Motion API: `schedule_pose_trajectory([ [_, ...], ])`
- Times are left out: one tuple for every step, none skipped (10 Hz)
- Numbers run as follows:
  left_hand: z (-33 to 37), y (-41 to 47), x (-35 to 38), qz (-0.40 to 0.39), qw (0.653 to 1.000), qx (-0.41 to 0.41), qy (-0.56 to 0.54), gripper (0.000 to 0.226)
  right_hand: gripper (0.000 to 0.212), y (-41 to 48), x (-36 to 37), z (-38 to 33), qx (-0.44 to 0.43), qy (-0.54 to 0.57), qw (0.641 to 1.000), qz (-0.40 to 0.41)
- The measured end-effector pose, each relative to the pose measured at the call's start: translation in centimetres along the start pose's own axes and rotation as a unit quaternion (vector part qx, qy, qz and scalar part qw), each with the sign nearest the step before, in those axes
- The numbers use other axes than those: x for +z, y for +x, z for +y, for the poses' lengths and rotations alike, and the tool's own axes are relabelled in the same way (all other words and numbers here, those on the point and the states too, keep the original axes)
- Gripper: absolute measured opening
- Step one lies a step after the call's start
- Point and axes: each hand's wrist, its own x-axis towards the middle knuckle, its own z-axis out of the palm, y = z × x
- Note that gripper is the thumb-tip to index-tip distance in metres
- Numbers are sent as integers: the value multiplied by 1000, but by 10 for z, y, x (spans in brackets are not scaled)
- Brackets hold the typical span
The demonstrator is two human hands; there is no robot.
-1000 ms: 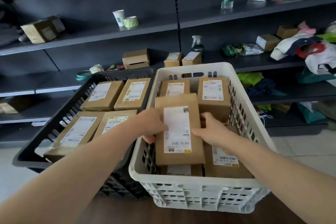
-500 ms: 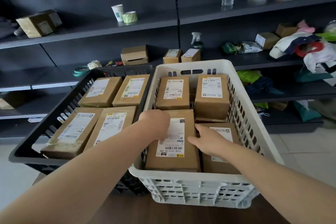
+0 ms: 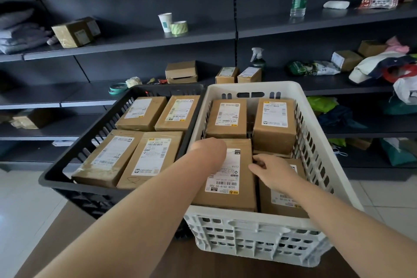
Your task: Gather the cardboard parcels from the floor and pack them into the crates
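Beneath both hands, head view.

Item 1: brown cardboard parcel with a long white shipping label (image 3: 228, 178). It lies flat in the near-left quarter of the white slotted plastic crate (image 3: 255, 219), its top roughly level with its neighbours.

Item 2: left hand (image 3: 209, 149). It is bent down over the parcel's far-left corner, close to the crate wall. The fingers are hidden behind the wrist, so its grip cannot be told.

Item 3: right hand (image 3: 273, 171). The thumb is laid on the parcel's top and the fingers are curled into the seam along its right edge, pinching that edge.

Item 4: three more labelled brown parcels (image 3: 226, 117) in the same crate. Two sit just beyond the hands; one lies under the right wrist, touching the pinched parcel.

Item 5: black slotted plastic crate (image 3: 58, 178), just left of the left forearm. It holds four labelled parcels (image 3: 126, 158), flat in one layer.

Handling note (judgement): the step in hand is seating the parcel.
- Press it level and snug into the near-left corner.
- Draw the fingers straight up out of the seams so that no neighbour lifts or tilts.
- Both crates look full at this layer.
- No floor parcels are in view.
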Motion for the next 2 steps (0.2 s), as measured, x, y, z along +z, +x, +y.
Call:
schedule_pose_trajectory([
  [-1, -2, 1, 22, 999, 6, -29, 32, 34, -1, -6, -1, -1, -10, 999, 47],
  [-4, -8, 2, 36, 997, 15, -63, 33, 27, -3, -6, 4, 7, -32, 995, 99],
])
